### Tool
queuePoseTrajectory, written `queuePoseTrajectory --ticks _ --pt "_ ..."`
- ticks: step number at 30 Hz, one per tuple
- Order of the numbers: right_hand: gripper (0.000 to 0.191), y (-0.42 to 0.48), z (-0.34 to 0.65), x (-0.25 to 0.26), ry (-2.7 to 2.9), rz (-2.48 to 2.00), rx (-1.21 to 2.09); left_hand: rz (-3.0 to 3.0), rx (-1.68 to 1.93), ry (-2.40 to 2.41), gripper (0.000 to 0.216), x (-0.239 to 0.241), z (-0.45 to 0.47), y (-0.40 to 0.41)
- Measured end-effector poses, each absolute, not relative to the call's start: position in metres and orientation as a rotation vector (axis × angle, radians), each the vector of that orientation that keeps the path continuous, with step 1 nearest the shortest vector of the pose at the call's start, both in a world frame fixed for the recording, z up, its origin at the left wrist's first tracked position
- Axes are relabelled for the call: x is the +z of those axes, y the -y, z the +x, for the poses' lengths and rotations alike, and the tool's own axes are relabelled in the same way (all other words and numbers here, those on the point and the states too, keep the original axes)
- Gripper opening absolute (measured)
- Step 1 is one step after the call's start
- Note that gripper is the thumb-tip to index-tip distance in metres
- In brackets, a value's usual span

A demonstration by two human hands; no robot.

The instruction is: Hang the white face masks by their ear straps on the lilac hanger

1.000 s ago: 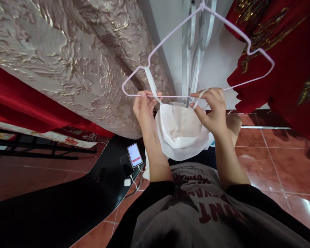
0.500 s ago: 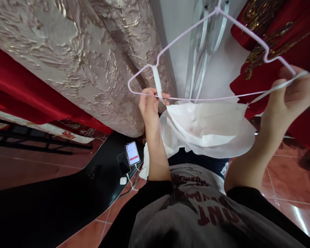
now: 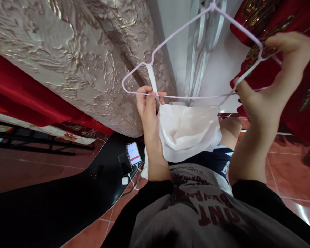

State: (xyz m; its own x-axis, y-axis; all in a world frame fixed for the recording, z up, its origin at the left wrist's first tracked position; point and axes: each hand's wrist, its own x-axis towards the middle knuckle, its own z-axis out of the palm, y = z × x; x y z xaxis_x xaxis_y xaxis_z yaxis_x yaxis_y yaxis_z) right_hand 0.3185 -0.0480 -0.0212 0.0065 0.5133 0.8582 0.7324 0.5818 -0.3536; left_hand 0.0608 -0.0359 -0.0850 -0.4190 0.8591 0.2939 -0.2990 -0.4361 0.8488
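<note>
A pale pink clothes hanger (image 3: 182,32) hangs in front of me, hook end up. A white garment (image 3: 188,127) with thin straps is draped below its lower bar. The left strap (image 3: 152,77) runs over the hanger's left notch. My left hand (image 3: 148,103) is closed around the lower bar and this strap's base. The right strap (image 3: 249,71) reaches up to the hanger's right notch. My right hand (image 3: 268,86) is spread wide there, its thumb touching the strap and its bent fingers beyond the notch. Some of its fingertips are hidden or blurred.
Embossed beige fabric (image 3: 80,58) hangs at left, red cloth with gold trim (image 3: 297,103) at right. A black glossy surface (image 3: 54,196) bears a lit phone (image 3: 134,154), a dark phone (image 3: 125,164) and a small white case (image 3: 124,180). Metal bars (image 3: 198,55) stand behind the hanger.
My right hand has moved left from the hanger's end, thumb and fingers spreading apart. The right strap now reaches the right notch, and the garment has narrowed. The hanger has shifted slightly left.
</note>
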Motion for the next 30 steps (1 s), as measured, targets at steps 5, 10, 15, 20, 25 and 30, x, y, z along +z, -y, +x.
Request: queuePoseTrajectory --ticks 5,10,15,20,25,30 --pt "0.032 0.049 0.28 -0.054 1.867 -0.849 0.005 1.035 1.831 -0.883 0.019 -0.09 0.062 0.04" --pt "0.035 0.044 0.258 -0.103 1.927 -1.069 0.04 1.215 1.675 -0.831 0.025 -0.097 0.046 0.043" --pt "0.029 0.04 0.258 -0.107 1.831 -1.038 0.056 1.467 1.25 -0.8 0.044 -0.081 0.018 0.072" --pt "0.029 0.042 0.257 -0.1 1.842 -1.035 0.093 1.366 1.491 -0.837 0.034 -0.045 0.017 0.081" --pt "0.03 0.044 0.261 -0.099 1.856 -1.005 0.087 1.216 1.77 -0.655 0.03 -0.029 0.011 0.052" --pt "0.03 0.046 0.262 -0.097 1.855 -0.993 0.1 1.011 2.198 -1.002 0.015 -0.059 0.001 0.043"
